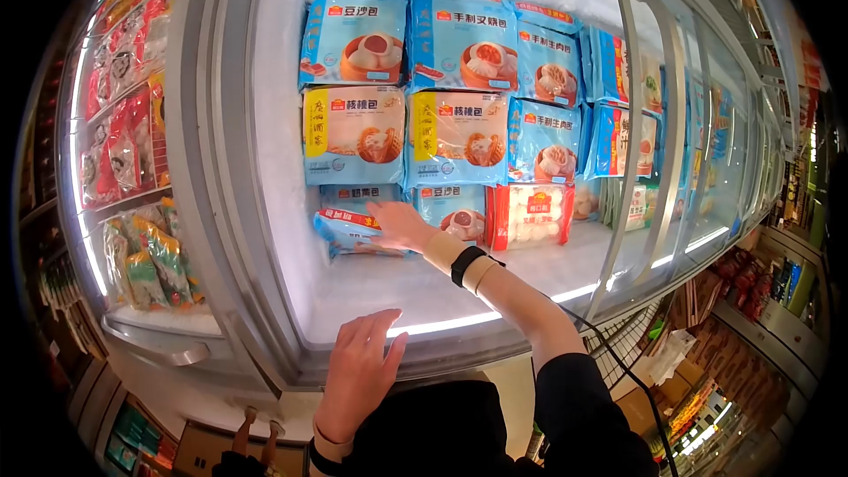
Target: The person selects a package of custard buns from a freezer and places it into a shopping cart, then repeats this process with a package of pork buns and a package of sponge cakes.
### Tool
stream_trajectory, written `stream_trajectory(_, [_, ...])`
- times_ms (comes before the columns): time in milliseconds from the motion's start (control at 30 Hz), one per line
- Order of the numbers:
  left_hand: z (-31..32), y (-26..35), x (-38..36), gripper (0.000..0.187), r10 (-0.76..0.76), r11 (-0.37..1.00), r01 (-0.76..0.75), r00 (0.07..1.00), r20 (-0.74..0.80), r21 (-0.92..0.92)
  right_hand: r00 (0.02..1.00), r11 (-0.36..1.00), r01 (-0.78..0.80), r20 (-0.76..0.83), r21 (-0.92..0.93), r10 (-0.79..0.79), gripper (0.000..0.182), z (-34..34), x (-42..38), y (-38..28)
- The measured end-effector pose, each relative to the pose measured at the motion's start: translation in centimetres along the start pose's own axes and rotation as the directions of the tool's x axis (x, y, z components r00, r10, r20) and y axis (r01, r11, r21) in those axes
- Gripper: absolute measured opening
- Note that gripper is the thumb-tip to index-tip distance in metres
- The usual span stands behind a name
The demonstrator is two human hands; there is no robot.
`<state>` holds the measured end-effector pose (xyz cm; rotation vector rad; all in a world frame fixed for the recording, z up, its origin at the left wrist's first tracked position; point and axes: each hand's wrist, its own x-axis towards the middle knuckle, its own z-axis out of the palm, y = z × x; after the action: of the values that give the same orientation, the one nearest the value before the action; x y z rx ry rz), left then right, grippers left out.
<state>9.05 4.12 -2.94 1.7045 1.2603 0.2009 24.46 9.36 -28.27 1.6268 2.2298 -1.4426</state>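
Note:
My right hand (405,228) reaches into the freezer, its fingers closed at the right edge of a blue bag of frozen buns (346,234). That bag lies tilted at the front left, before another blue bag (340,193); the fingertips are partly hidden against it. Just right of the hand lies a blue bag of bean-paste buns (461,216), and beyond it a red bag of white buns (533,216). My left hand (360,369) hovers by the freezer's front edge, fingers stretched out and apart, holding nothing.
Blue-and-beige bags (353,134) and blue bun bags (462,40) fill the rows behind. Sliding glass lids with a metal handle (669,124) cover the right side. A neighbouring freezer at left holds red packs (124,150). A black cable (618,358) hangs near my right arm.

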Motion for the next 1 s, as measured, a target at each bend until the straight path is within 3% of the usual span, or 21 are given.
stream_trajectory(100, [-0.4,0.2,-1.1,0.027,0.025,0.999,-0.024,1.0,-0.019,0.021,0.996,0.997,0.062,0.072,-0.042,-0.058,0.046,-0.2,-1.0,-0.2])
stream_trajectory(267, [-2.3,1.2,-2.6,0.028,0.07,0.994,-0.062,0.993,-0.09,0.085,0.989,0.989,0.136,-0.049,-0.051,-0.139,0.049,-0.4,-2.6,-1.5])
stream_trajectory(433, [-4.2,2.0,-5.1,0.028,0.127,0.986,-0.107,0.98,-0.156,0.129,0.998,0.997,0.06,-0.028,-0.058,-0.062,0.051,-2.5,-4.5,-4.5])
stream_trajectory(667, [-7.3,2.8,-7.2,0.031,0.179,0.977,-0.139,0.945,-0.274,0.16,0.985,0.996,0.06,-0.16,-0.072,-0.071,0.043,-9.4,-9.6,-9.6])
stream_trajectory(800, [-8.6,2.7,-7.0,0.046,0.25,0.966,-0.205,0.896,-0.367,0.157,0.971,0.995,0.082,-0.219,-0.058,-0.093,0.048,-14.5,-14.2,-12.4])
stream_trajectory(900, [-10.0,1.8,-5.9,0.053,0.203,0.979,-0.192,0.876,-0.438,0.071,0.957,0.993,0.117,-0.271,0.033,-0.103,0.048,-18.9,-17.6,-15.3])
stream_trajectory(1000, [-11.1,1.6,-4.8,0.05,0.118,0.972,-0.195,0.885,-0.451,-0.129,0.95,0.97,0.177,-0.287,0.167,-0.124,0.047,-22.0,-20.6,-16.6])
